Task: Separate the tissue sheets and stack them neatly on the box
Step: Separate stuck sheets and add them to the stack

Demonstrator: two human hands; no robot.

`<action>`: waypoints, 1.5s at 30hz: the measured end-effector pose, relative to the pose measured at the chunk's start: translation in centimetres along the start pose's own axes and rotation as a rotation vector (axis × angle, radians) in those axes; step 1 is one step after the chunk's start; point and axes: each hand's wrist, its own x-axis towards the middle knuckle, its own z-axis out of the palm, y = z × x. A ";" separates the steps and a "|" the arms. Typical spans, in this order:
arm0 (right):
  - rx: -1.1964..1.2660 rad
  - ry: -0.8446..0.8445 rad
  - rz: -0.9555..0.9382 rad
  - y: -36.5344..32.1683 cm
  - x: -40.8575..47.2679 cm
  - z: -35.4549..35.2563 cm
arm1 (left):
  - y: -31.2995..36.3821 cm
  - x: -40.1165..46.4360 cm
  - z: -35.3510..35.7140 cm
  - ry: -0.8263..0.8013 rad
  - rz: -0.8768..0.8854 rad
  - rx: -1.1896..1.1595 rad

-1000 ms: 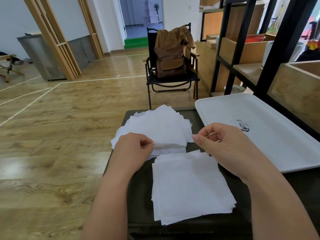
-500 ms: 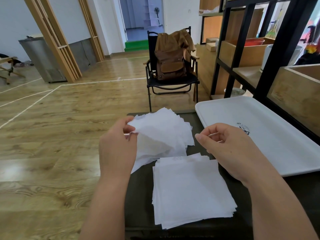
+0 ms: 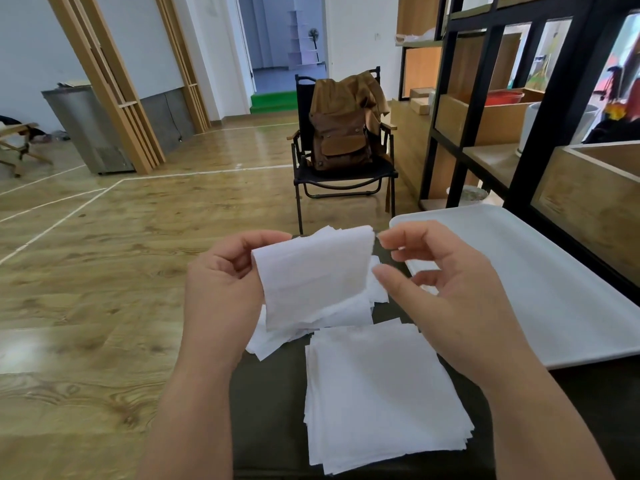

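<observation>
Two piles of tissue lie on the dark box (image 3: 270, 403). Near pile (image 3: 384, 396): sheets stacked flat and roughly squared, edges slightly fanned at the lower right. Far pile (image 3: 346, 313): looser, corners sticking out at several angles, partly hidden behind the lifted sheet.

Left hand (image 3: 221, 292): raised above the box, thumb and fingers pinching the left edge of one tissue sheet (image 3: 311, 271). Sheet hangs upright, top edge curled over, lower edge reaching down in front of the far pile.

Right hand (image 3: 446, 289): just beside the sheet's right edge, fingers loosely spread and relaxed, thumb tip close to the edge. Holds nothing; cannot tell whether a fingertip touches the sheet.

White tray (image 3: 540, 271) sits right of the box, partly under the right hand. Beyond the box: black folding chair (image 3: 343, 181) with a brown backpack (image 3: 341, 133) on its seat, wood floor (image 3: 104, 271), black-framed shelf (image 3: 519, 98) at right.
</observation>
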 end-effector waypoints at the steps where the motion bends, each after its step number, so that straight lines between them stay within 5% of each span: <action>1: -0.017 -0.013 -0.041 -0.2 -0.1 0.2 | 0.3 -0.1 0.0 -0.041 -0.004 -0.013; 7: -0.031 0.004 -0.159 -0.4 0.0 0.5 | 1.3 -0.6 0.4 -0.219 -0.077 -0.072; 24: 0.077 0.023 -0.103 -0.9 -0.1 0.4 | 1.3 -0.9 0.7 -0.310 -0.151 -0.027; 28: 0.075 0.054 -0.075 -1.1 -0.1 0.2 | 1.4 -0.6 0.0 -0.394 -0.134 -0.167; 35: 0.059 -0.024 0.070 -1.3 -0.1 -0.4 | 2.3 -1.7 1.3 -0.313 -0.025 0.084; 41: 0.093 -0.292 0.428 -1.1 -0.3 -2.1 | 3.0 -1.6 -0.8 -0.720 -0.346 0.406; 45: -0.205 -0.458 0.601 0.3 -0.8 -1.7 | 1.8 -1.7 -0.6 -0.889 -0.522 0.714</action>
